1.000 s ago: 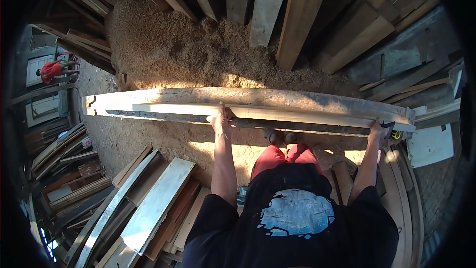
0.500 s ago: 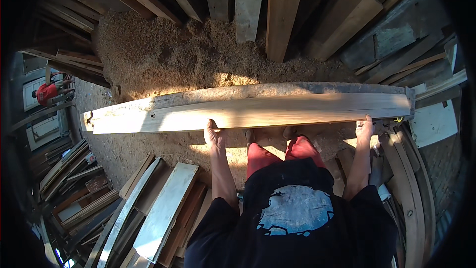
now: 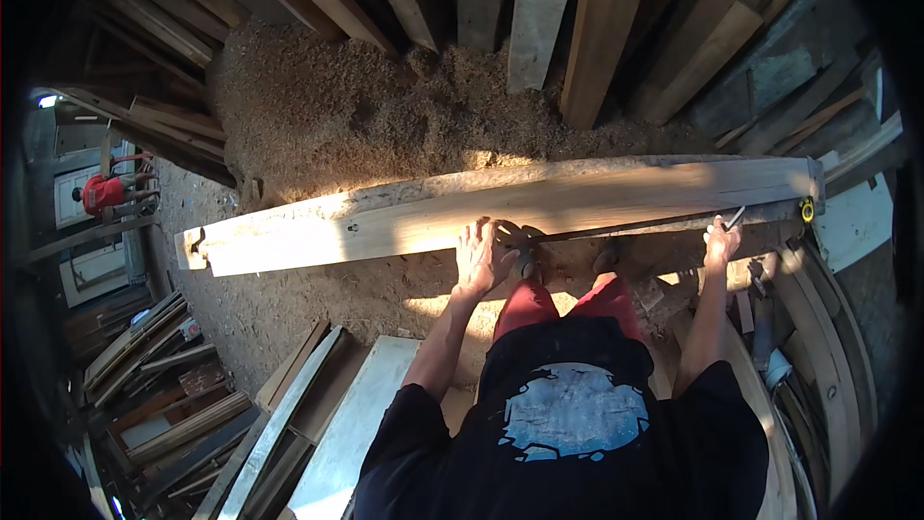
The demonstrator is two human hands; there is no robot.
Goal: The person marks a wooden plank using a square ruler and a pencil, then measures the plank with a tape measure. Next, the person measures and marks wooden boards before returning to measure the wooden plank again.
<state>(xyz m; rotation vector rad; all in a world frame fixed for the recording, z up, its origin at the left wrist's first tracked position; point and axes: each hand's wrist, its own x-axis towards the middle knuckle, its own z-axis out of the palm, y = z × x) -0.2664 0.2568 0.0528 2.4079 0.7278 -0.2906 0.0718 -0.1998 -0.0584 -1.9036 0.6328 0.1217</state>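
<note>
A long planed wooden board (image 3: 568, 195) lies across a longer, rougher beam (image 3: 423, 195). My left hand (image 3: 476, 258) is open at the board's near edge, fingers spread and fingertips at the wood, its shadow falling beside it. Toward the right end, my right hand (image 3: 720, 241) is closed around a slim dark pen-like stick (image 3: 735, 219), just off the near edge of the board. A yellow and black tape measure (image 3: 807, 209) rests on the beam by the board's right end.
Heaped wood shavings (image 3: 346, 106) cover the ground beyond the beam, below leaning planks (image 3: 606, 34). Stacked boards (image 3: 356, 424) stand at the lower left, more curved planks (image 3: 818, 356) on the right. A person in a red shirt (image 3: 104, 195) is far left.
Both hands have let go of the board's near edge. My left hand has moved right and opened; the stick now shows in my right hand. The board's right end has swung away from me.
</note>
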